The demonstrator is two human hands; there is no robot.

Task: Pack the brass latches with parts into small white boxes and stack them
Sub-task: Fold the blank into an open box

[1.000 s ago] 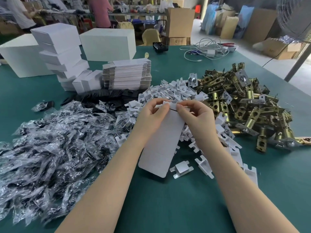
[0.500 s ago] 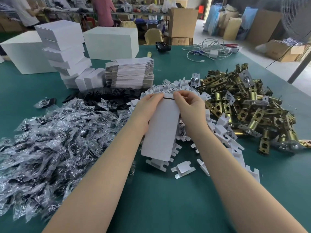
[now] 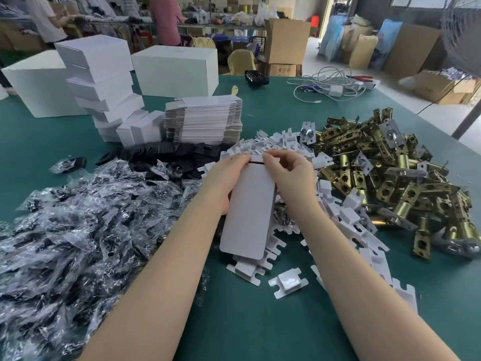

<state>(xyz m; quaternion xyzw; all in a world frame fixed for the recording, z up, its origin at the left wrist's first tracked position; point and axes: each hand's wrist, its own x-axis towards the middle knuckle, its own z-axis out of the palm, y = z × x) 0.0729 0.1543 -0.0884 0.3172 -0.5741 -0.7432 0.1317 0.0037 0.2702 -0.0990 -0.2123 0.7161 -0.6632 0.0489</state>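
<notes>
Both hands hold one small white box (image 3: 250, 204) over the green counter (image 3: 260, 321), long side running away from the person, near end tilted down. Left hand (image 3: 226, 178) grips the box's left edge near the far end, fingers curled round it. Right hand (image 3: 286, 170) pinches the far end at its flap, where a dark slit shows between the fingertips.

Under and beyond the hands: heap of white card inserts (image 3: 286, 282). Right of the right hand: pile of brass latches (image 3: 390, 178). Left of the left hand: mound of clear bagged parts (image 3: 78, 230). Beyond the left hand: stack of flat box blanks (image 3: 205, 118), and left of that a leaning stack of closed white boxes (image 3: 104, 89).
</notes>
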